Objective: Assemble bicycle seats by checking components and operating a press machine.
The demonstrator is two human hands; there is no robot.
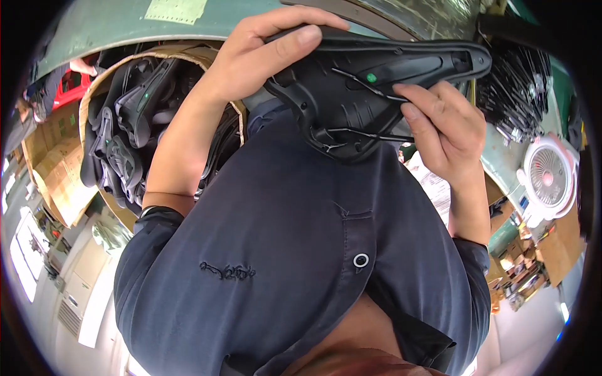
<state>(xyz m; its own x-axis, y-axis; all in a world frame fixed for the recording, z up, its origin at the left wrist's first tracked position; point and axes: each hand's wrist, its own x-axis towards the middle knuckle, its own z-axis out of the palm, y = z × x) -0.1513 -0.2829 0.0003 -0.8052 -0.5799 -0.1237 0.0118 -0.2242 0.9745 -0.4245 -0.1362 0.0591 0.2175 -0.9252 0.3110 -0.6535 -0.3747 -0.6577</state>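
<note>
Upside down in front of my chest is a black bicycle saddle [338, 88], its underside facing me and its narrow nose pointing right. My left hand [257, 59] grips the wide end, thumb on the edge and fingers over the far side. A dark metal saddle rail [364, 133] lies across the underside, with two arms that run toward my right hand [445, 125]. My right thumb and fingers pinch the rail's right end, which they partly cover. The rail's left tips reach the shell near the wide end. A small green dot marks the underside.
On the left, a large cardboard box [88, 119] holds several black saddles [135, 103]. A bundle of dark metal rails [511, 94] lies on the green bench [216, 17] at the right, near a white fan [547, 172]. Another person's hand [81, 66] shows at far left.
</note>
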